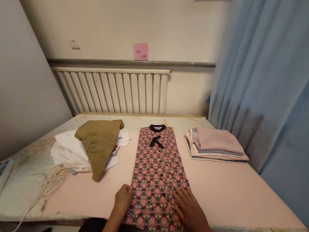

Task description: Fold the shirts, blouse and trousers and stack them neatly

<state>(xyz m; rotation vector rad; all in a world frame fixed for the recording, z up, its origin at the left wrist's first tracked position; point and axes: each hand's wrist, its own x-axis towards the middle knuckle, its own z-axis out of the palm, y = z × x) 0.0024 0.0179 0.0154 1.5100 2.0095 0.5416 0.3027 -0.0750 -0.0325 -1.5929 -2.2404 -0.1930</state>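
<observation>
A floral-patterned blouse (159, 185) in pink and black lies in a long narrow shape, buttons up. Its black collar (157, 127) points toward the wall, with a black tie below it, and no sleeves show at the sides. At the blouse's lower left edge, my left hand (124, 199) has its fingers curled together on the fabric. My right hand (189, 208) rests flat on the lower right part, palm down with fingers stretched out.
Left of the blouse is a loose heap of white clothes (71, 151) under an olive-brown garment (100, 141). A stack of folded clothes (218, 143) sits at right, near a blue curtain (278, 74). Pink cloth (229, 190) covers the table; a radiator (115, 89) stands behind.
</observation>
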